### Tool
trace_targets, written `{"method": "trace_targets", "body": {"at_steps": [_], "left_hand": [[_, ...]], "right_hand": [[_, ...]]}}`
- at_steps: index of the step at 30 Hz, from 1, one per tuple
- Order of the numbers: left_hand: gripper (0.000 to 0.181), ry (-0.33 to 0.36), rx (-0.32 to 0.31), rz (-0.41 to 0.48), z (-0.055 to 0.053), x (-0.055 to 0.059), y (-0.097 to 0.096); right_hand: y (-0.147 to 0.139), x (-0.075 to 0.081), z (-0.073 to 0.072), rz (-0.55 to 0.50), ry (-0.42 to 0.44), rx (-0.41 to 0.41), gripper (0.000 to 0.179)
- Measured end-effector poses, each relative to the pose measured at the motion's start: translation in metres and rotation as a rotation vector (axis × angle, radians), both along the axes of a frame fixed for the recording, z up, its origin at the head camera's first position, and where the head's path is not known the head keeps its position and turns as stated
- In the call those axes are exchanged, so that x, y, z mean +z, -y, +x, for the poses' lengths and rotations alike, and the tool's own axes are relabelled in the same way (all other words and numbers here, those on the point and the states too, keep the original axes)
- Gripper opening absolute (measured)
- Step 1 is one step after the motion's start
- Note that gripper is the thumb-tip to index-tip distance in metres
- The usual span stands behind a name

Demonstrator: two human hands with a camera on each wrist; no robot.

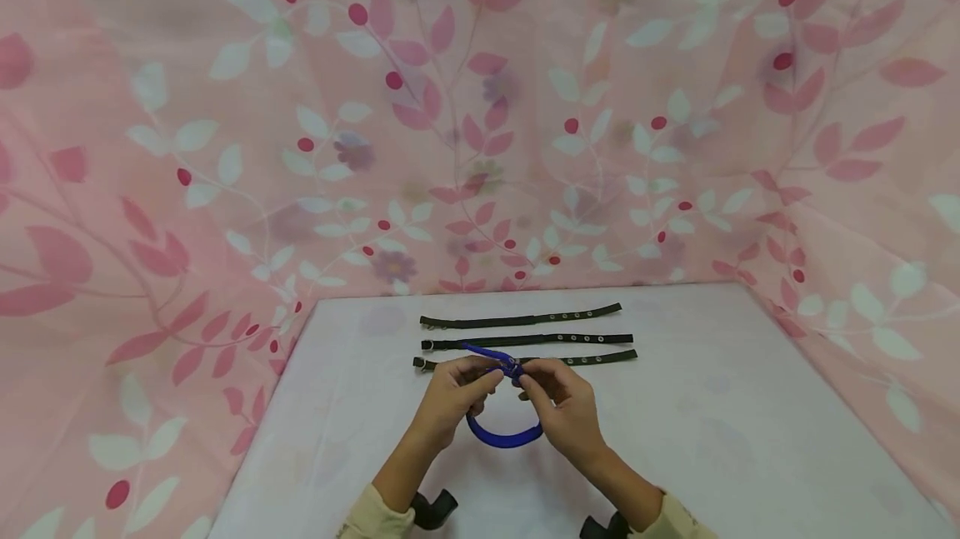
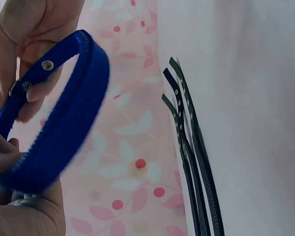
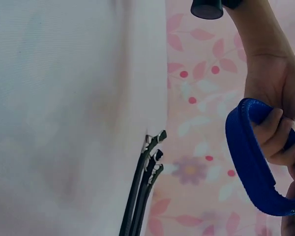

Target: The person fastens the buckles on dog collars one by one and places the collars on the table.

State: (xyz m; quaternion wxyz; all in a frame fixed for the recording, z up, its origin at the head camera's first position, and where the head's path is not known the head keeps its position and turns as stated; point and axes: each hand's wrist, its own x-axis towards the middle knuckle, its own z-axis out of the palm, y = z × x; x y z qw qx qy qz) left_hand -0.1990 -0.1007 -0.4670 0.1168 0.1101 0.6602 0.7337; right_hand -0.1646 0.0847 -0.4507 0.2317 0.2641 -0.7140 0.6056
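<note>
Between my two hands a blue pet collar is held up, bent into a loop with its curved band hanging below. My left hand pinches it from the left, near the buckle and the free strap end. From the right, my right hand pinches the strap beside the buckle. Metal eyelets dot the blue collar in the left wrist view, and its strap passes through the buckle. The right wrist view shows the padded blue collar with the left fingers inside the loop; the right hand is mostly cut off.
Three dark collars with buckles and eyelets lie side by side across the white table: a far one, a middle one and a near one. Pink leaf-patterned cloth surrounds the table. Black wrist devices show under the sleeves.
</note>
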Motion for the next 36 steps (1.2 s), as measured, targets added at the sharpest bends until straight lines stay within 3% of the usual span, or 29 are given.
{"method": "trace_targets", "body": {"at_steps": [6,10,14,23,30,36], "left_hand": [[0.037,-0.016,0.017,-0.005,0.0016,-0.0009,0.0029],[0.032,-0.094,0.013,-0.034,0.0025,-0.0029,0.0014],[0.028,-0.128,-0.004,-0.049,0.0039,-0.0015,0.0015],[0.033,-0.061,-0.020,-0.030,0.0070,-0.0011,0.0019],[0.036,-0.026,-0.004,0.018,0.0066,-0.0034,0.0051],[0.038,-0.012,-0.010,0.060,0.0073,-0.0041,0.0063]], "right_hand": [[-0.0005,-0.0016,0.0013,-0.016,0.056,-0.098,0.018],[-0.0017,-0.0027,0.0009,0.005,0.020,-0.071,0.016],[-0.0020,-0.0023,0.0005,0.051,-0.032,-0.084,0.016],[0.0011,-0.0032,0.0040,0.058,0.094,-0.125,0.012],[0.0012,-0.0040,0.0050,0.091,0.026,-0.141,0.014],[0.0003,-0.0023,0.0069,0.083,0.046,-0.174,0.014]]}}
